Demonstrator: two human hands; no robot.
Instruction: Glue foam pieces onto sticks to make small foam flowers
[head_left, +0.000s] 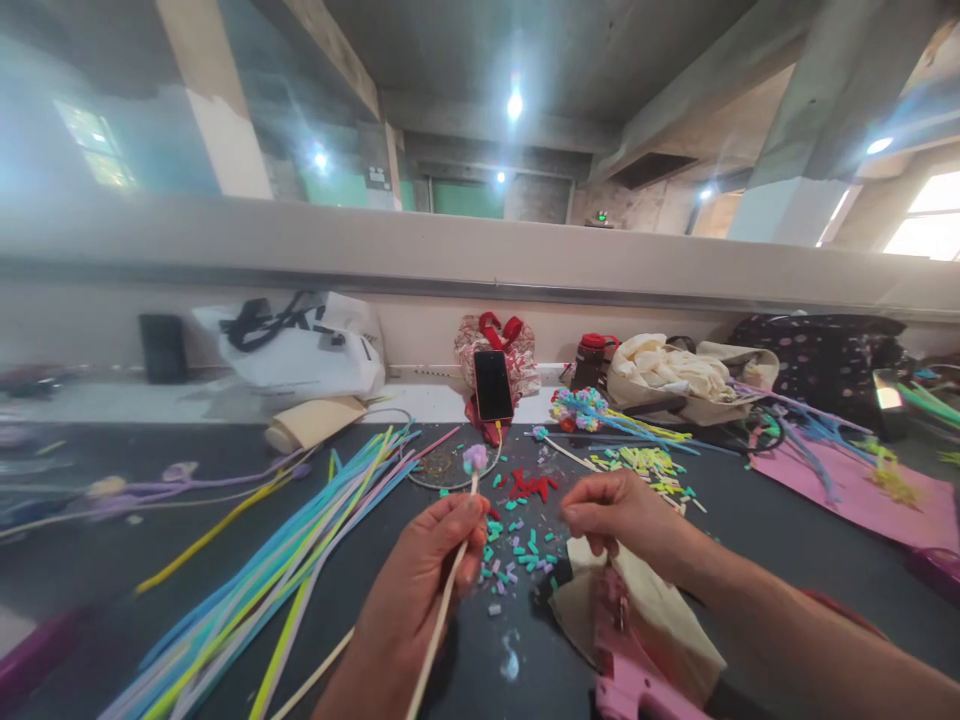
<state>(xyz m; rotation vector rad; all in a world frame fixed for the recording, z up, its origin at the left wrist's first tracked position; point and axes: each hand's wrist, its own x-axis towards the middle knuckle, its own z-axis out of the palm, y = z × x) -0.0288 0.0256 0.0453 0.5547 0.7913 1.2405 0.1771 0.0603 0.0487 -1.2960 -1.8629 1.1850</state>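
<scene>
My left hand (pixel 439 550) pinches a thin cream stem (pixel 444 610) that slants up, with a small lilac and teal bloom (pixel 475 459) at its top. Right of it, my right hand (pixel 619 510) is closed, thumb against fingers. Whatever it may hold is too small or hidden to make out. Just below that hand, a pink glue gun (pixel 619 645) lies by a cream cloth or paper piece (pixel 667 620). Between my hands, short teal and lilac pieces (pixel 529 550) are scattered on the dark table, with red pieces (pixel 529 486) behind them.
Long pastel stems (pixel 300 560) spread across the left. Behind stand a phone (pixel 493 388) with a cable, a white bag (pixel 300 345), a red-lidded bottle (pixel 592 360) and a cream cloth bag (pixel 667 375). Yellow-green pieces (pixel 641 462) and a flower bunch (pixel 581 408) lie back right.
</scene>
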